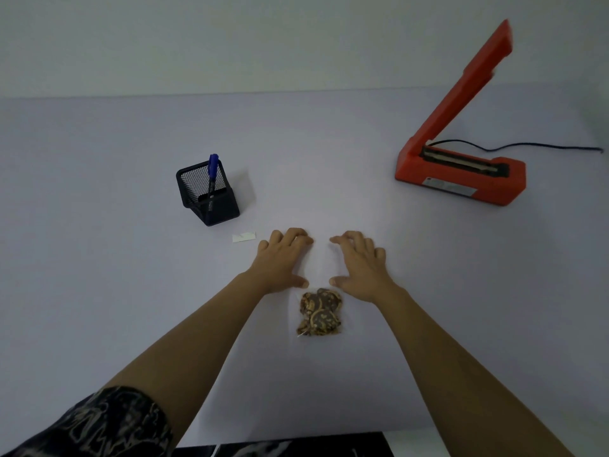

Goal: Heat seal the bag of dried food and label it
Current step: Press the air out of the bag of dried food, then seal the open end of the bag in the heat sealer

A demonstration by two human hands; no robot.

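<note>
A clear bag of brown dried food (319,313) lies flat on the pale table, its food at the near end and its transparent top stretching away from me. My left hand (282,261) and my right hand (358,264) rest palm down on either side of that clear top part, fingers spread and slightly bent, fingertips pressing the table or the plastic. A small white label (244,237) lies left of my left hand. The orange heat sealer (461,173) stands at the far right with its arm raised.
A black mesh pen holder (207,194) with a blue pen (212,169) stands at the middle left, behind the label. The sealer's black cable (543,147) trails off to the right. The table's near edge runs along the bottom.
</note>
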